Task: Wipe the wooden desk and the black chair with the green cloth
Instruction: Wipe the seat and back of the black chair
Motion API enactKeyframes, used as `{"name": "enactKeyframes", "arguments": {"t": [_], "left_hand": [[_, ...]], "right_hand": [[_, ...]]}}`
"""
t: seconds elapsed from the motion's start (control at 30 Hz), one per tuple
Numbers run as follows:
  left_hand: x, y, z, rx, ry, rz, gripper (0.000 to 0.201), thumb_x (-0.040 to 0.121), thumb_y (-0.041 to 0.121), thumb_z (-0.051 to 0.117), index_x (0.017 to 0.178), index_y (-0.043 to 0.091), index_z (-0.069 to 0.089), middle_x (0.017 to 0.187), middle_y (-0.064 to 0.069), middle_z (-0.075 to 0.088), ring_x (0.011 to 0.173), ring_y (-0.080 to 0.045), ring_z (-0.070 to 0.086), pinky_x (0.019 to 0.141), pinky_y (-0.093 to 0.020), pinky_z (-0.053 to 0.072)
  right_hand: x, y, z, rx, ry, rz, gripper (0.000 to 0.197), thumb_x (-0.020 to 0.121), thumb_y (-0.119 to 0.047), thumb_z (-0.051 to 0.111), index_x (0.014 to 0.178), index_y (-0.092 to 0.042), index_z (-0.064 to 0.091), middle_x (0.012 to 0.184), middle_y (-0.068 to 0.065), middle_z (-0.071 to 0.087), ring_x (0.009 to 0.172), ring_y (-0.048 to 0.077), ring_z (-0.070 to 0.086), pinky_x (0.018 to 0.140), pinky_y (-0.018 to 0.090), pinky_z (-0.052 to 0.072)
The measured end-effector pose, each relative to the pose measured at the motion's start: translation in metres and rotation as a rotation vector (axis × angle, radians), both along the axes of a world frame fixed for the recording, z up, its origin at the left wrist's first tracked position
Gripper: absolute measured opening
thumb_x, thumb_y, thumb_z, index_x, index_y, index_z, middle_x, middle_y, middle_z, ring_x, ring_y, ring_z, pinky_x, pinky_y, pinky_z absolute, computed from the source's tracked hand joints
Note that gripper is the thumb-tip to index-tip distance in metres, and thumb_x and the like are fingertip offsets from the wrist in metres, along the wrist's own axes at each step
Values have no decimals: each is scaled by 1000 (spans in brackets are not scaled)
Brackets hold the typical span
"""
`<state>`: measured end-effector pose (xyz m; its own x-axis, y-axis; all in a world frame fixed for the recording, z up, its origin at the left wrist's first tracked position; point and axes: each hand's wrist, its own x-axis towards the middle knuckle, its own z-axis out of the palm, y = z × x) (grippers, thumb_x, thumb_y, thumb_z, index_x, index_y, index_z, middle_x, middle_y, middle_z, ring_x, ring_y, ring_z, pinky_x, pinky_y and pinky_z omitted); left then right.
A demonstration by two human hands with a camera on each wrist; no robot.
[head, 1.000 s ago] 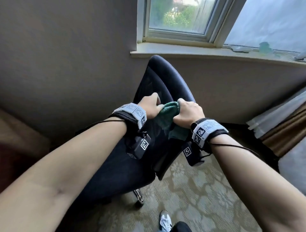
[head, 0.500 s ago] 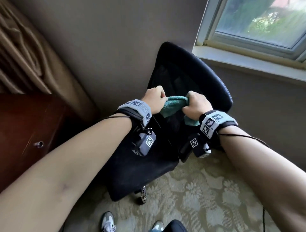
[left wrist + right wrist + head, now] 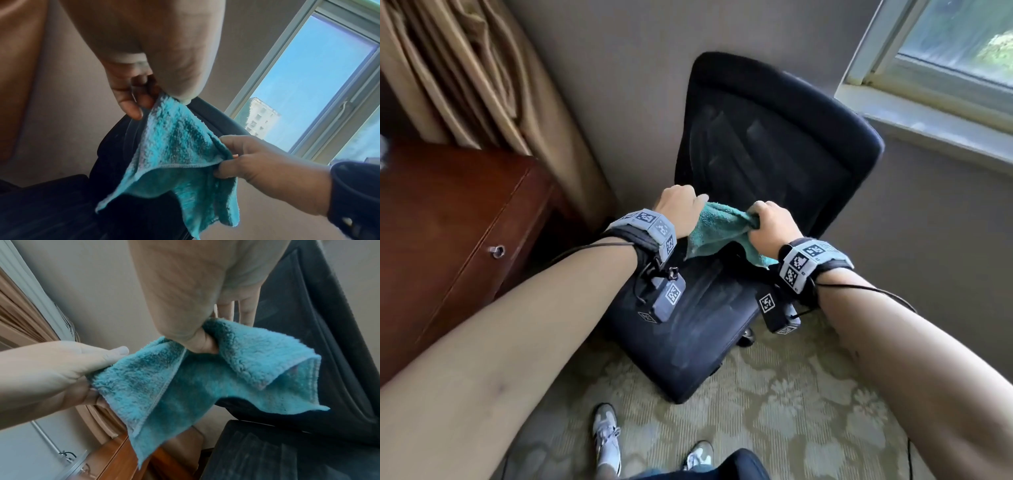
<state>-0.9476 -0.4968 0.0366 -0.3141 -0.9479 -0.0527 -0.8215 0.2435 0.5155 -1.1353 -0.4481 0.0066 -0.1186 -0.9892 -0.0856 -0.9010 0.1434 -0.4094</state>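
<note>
The green cloth (image 3: pixel 717 231) hangs spread between both hands above the seat of the black chair (image 3: pixel 767 154). My left hand (image 3: pixel 679 209) pinches one upper corner of the green cloth (image 3: pixel 174 155) between thumb and fingers. My right hand (image 3: pixel 768 224) pinches the opposite edge of the cloth (image 3: pixel 185 374), and the loose lower part droops toward the seat. The chair faces me, its mesh back upright against the wall. The wooden desk (image 3: pixel 448 222) stands at the left, apart from both hands.
A tan curtain (image 3: pixel 472 68) hangs behind the desk at the upper left. A window (image 3: pixel 945 44) with its sill sits at the upper right. Patterned carpet (image 3: pixel 774 411) lies under the chair, and my shoes (image 3: pixel 604 431) stand just before the seat's front edge.
The hands have drawn apart, opening the bunched cloth into a spread sheet. The head view has swung left, bringing the desk and curtain into sight.
</note>
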Motion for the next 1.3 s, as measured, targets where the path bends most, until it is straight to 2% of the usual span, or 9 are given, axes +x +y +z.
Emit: {"name": "enactKeyframes", "arguments": {"t": [0.23, 0.33, 0.5, 0.67, 0.77, 0.9, 1.07, 1.17, 1.3], "left_hand": [[33, -4, -30, 79, 38, 162, 41, 102, 39, 33, 72, 12, 35, 69, -5, 45, 72, -30, 45, 68, -33, 32], [51, -9, -47, 114, 36, 175, 37, 101, 42, 38, 83, 10, 43, 73, -3, 48, 71, -28, 47, 65, -33, 34], [79, -29, -77, 176, 91, 138, 33, 98, 44, 47, 89, 12, 45, 75, -1, 50, 69, -22, 48, 57, -32, 31], [104, -61, -123, 261, 116, 120, 50, 85, 59, 59, 85, 11, 44, 74, 1, 47, 65, -17, 43, 58, -31, 34], [118, -81, -162, 253, 42, 74, 54, 84, 63, 57, 76, 11, 44, 67, -1, 44, 61, -19, 41, 58, -34, 31], [134, -92, -223, 295, 10, 69, 45, 92, 51, 53, 68, 15, 39, 63, 1, 44, 59, -19, 42, 57, -33, 27], [156, -72, -301, 396, -9, 35, 24, 98, 27, 45, 88, 13, 60, 90, -13, 54, 90, -34, 51, 73, -31, 37], [162, -64, -318, 351, -51, 96, 30, 99, 22, 40, 102, 16, 69, 100, -14, 44, 104, -35, 45, 90, -33, 37], [161, -71, -319, 327, 60, 99, 29, 100, 24, 39, 96, 9, 63, 95, -17, 65, 96, -38, 55, 82, -36, 44]], "right_hand": [[30, -5, -26, 45, -84, 9, 36, 87, -6, 46, 117, -10, 65, 112, 15, 63, 106, 35, 59, 89, 39, 48], [47, -6, -39, 78, -142, -32, 44, 91, -3, 42, 132, -13, 55, 119, 19, 63, 109, 36, 59, 92, 40, 48], [66, -17, -66, 138, -182, -146, 32, 93, -9, 43, 123, -13, 51, 107, 20, 61, 89, 35, 58, 78, 39, 52], [80, -31, -111, 105, -200, -229, 20, 95, -26, 57, 111, -16, 62, 92, 9, 66, 90, 31, 63, 75, 32, 48], [91, -38, -148, 44, -217, -277, 22, 96, -28, 58, 112, -17, 66, 102, 8, 69, 96, 28, 63, 83, 33, 48], [111, -31, -203, 8, -207, -289, 25, 97, -28, 57, 114, -13, 68, 109, 12, 68, 102, 31, 61, 84, 31, 42], [139, 6, -271, 81, -193, -175, 35, 95, -35, 50, 104, -10, 74, 93, 16, 66, 89, 38, 62, 76, 37, 46], [147, 14, -290, 52, -179, -256, 40, 94, -38, 46, 111, -13, 72, 100, 14, 63, 92, 38, 61, 77, 43, 51], [151, 0, -288, -29, -187, -320, 26, 97, -24, 58, 117, -18, 71, 97, 12, 62, 88, 33, 62, 78, 34, 49]]}}
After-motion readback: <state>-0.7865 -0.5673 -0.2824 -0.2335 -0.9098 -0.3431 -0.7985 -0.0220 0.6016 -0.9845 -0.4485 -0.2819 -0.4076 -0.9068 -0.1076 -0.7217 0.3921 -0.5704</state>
